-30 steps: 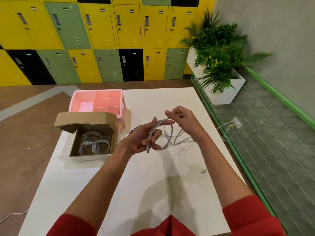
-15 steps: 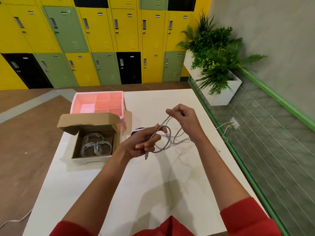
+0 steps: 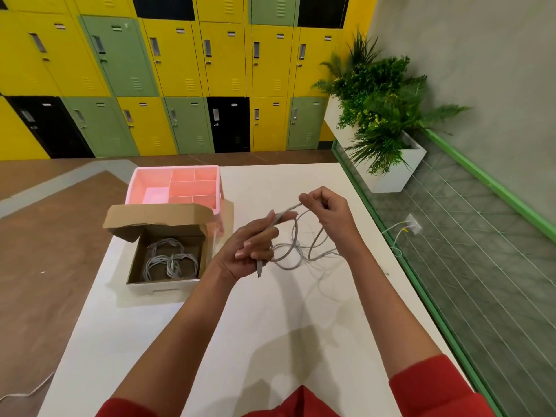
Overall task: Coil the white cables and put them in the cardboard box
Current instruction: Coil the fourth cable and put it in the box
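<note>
Above the white table (image 3: 240, 311), my left hand (image 3: 251, 246) grips one end of a white cable (image 3: 293, 248), whose plug hangs below the fingers. My right hand (image 3: 328, 213) pinches the same cable a short way along, and the stretch between the hands is taut. The rest of the cable hangs in loose loops down to the table between my hands. To the left stands the open cardboard box (image 3: 168, 285), lid flap raised at the back, with coiled white cables (image 3: 170, 260) lying inside.
A pink divided organiser tray (image 3: 177, 188) sits just behind the box. Beyond the table's right edge runs a green rail with a glass panel (image 3: 421, 281); a white planter (image 3: 394, 173) with plants stands beyond it. Coloured lockers fill the far wall.
My hands have drawn apart, and the loops held at my left hand have dropped to hang loose. The cable between my hands is now pulled straight.
</note>
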Demonstrator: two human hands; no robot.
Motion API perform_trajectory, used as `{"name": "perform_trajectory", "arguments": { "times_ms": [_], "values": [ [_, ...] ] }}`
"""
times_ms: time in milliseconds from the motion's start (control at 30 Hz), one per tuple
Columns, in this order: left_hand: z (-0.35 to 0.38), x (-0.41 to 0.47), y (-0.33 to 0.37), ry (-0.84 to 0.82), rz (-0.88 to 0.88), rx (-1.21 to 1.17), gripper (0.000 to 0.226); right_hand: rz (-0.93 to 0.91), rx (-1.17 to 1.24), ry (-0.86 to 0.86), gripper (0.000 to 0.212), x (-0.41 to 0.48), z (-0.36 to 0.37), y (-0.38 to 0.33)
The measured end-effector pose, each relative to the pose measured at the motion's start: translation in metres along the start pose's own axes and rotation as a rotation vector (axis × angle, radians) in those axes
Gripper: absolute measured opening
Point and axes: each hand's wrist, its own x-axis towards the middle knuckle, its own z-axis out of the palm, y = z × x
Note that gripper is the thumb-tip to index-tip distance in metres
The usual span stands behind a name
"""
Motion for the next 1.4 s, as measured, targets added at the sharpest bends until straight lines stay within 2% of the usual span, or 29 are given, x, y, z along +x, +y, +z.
{"name": "perform_trajectory", "arguments": {
  "times_ms": [67, 200, 433, 533, 767, 933, 1100, 1200, 1300, 1400],
  "values": [
    [0.002, -0.002, 0.007, -0.128, 0.024, -0.113, 0.047, 0.018, -0.021, -0.064, 0.023, -0.002, -0.002, 0.006],
    [0.004, -0.006, 0.018, -0.197, 0.097, -0.118, 0.052, 0.039, -0.068, -0.075, 0.025, -0.012, -0.004, 0.019],
    [0.004, -0.007, 0.022, -0.178, 0.148, -0.093, 0.052, 0.040, -0.147, -0.014, 0.029, -0.013, -0.002, 0.023],
    [0.005, -0.005, 0.023, -0.147, 0.170, -0.037, 0.048, 0.077, -0.277, -0.084, 0.031, -0.015, 0.002, 0.025],
    [0.005, 0.002, 0.020, 0.031, 0.201, 0.172, 0.053, 0.239, -0.507, -0.310, 0.038, -0.033, 0.022, 0.033],
    [0.004, 0.009, 0.020, 0.319, 0.304, 0.314, 0.046, 0.259, -0.599, -0.466, 0.033, -0.046, 0.028, 0.024],
    [-0.006, 0.012, 0.023, 0.480, 0.337, 0.480, 0.045, 0.348, -0.632, -0.666, 0.035, -0.053, 0.033, 0.009],
    [-0.013, 0.014, 0.021, 0.525, 0.309, 0.506, 0.042, 0.335, -0.654, -0.743, 0.037, -0.055, 0.035, -0.004],
    [-0.021, 0.012, 0.021, 0.580, 0.250, 0.636, 0.047, 0.257, -0.673, -0.788, 0.034, -0.053, 0.032, -0.018],
    [-0.029, 0.007, 0.021, 0.610, 0.156, 0.689, 0.051, 0.116, -0.714, -0.679, 0.032, -0.042, 0.025, -0.025]
  ]
}}
